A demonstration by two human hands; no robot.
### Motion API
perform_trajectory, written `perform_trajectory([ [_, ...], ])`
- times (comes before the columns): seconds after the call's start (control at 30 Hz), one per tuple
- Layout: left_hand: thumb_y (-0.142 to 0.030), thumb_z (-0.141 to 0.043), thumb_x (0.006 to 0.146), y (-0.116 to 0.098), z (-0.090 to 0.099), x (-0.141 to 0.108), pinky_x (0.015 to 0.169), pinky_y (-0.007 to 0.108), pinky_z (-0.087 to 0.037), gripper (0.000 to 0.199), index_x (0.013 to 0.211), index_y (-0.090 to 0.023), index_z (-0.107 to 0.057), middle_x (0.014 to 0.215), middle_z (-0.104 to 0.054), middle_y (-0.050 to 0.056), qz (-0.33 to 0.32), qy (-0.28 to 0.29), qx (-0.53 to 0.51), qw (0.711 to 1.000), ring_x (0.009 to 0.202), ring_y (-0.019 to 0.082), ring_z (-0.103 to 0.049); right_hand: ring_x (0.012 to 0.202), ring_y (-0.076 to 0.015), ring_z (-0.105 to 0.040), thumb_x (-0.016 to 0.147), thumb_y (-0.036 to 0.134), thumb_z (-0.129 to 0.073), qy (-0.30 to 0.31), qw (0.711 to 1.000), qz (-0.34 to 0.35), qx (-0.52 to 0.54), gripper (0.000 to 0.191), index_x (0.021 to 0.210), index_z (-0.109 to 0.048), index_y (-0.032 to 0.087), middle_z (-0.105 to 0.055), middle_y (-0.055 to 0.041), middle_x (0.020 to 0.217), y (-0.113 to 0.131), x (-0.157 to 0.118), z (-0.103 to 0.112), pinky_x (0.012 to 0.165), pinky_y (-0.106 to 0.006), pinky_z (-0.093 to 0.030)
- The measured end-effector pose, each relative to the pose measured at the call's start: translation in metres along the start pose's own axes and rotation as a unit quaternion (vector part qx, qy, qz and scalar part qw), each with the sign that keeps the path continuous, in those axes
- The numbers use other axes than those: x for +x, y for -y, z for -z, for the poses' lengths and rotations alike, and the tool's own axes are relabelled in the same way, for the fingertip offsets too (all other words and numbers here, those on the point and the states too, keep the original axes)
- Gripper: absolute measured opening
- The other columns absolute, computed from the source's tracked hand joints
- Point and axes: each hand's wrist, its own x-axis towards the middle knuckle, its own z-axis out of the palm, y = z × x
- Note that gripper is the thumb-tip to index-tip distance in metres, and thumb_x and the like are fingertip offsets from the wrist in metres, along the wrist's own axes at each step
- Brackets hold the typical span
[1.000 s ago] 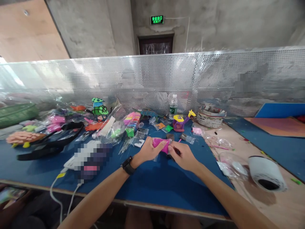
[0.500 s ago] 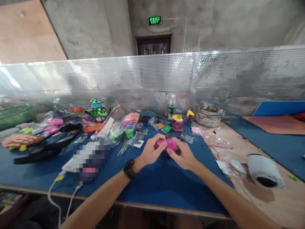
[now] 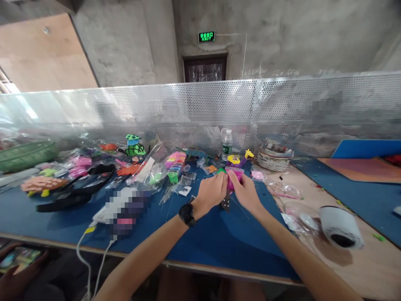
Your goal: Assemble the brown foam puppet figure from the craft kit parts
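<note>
One pink packet is held between the left hand and the right hand, above the desk, on the person's side of the water bottle and slightly right of it. Half a second ago it lay flatter, a thumb on either side; now it stands more upright, its clear top strip facing the bottle. The left hand is curled, seemingly pinching the packet's left edge; the right hand presses a thumb on the pink face. I'd judge that this turn puts the top edge within easy grip; whether it's open, I can't tell. A dark dotted piece shows below, farther from the bottle.
</note>
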Motion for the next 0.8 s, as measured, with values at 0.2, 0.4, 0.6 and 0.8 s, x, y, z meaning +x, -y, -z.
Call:
perform_trajectory([
  [0.2, -0.029, -0.032, 0.105, -0.01, -0.007, 0.018, 0.063, 0.027, -0.044, 0.033, 0.105, -0.015, -0.061, 0.096, -0.073, 0.014, -0.094, 0.011, 0.077, 0.993, 0.083, 0.024, -0.072, 0.052, -0.0189, -0.056, 0.085, 0.071, -0.045, -0.001, 0.982, -0.162, 0.094, 0.057, 0.065, -0.06, 0.02, -0.058, -0.0019, 0.053, -0.009, 0.037, 0.004, 0.048, -0.029, -0.042],
  [0.4, -0.028, -0.033, 0.104, -0.011, -0.018, 0.013, 0.063, 0.029, -0.046, 0.034, 0.106, -0.013, -0.063, 0.096, -0.073, 0.016, -0.106, 0.0, 0.068, 0.992, 0.081, 0.026, -0.072, 0.049, -0.0163, -0.048, 0.082, 0.072, -0.043, -0.064, 0.985, -0.137, 0.076, 0.056, 0.055, -0.048, 0.024, -0.051, 0.0004, 0.048, -0.013, 0.048, -0.004, 0.047, -0.028, -0.037],
  [0.6, -0.049, -0.04, 0.1, -0.011, -0.008, 0.002, 0.066, 0.03, -0.046, 0.042, 0.107, -0.014, -0.063, 0.092, -0.074, 0.015, 0.014, -0.011, 0.042, 0.999, 0.081, 0.028, -0.072, 0.053, -0.0162, -0.048, 0.086, 0.073, -0.035, -0.086, 0.987, -0.105, 0.082, 0.058, 0.055, -0.043, 0.025, -0.049, -0.0002, 0.052, -0.006, 0.035, -0.018, 0.053, -0.03, -0.04],
  [0.8, -0.062, -0.049, 0.091, -0.012, -0.001, -0.005, 0.065, 0.031, -0.043, 0.053, 0.09, -0.014, -0.072, 0.085, -0.075, 0.017, 0.041, 0.039, 0.017, 0.998, 0.083, 0.033, -0.072, 0.048, -0.0147, -0.039, 0.088, 0.065, -0.043, -0.06, 0.992, -0.083, 0.067, 0.054, 0.051, -0.035, 0.026, -0.041, 0.0007, 0.047, 0.002, 0.02, -0.032, 0.046, -0.031, -0.03],
])
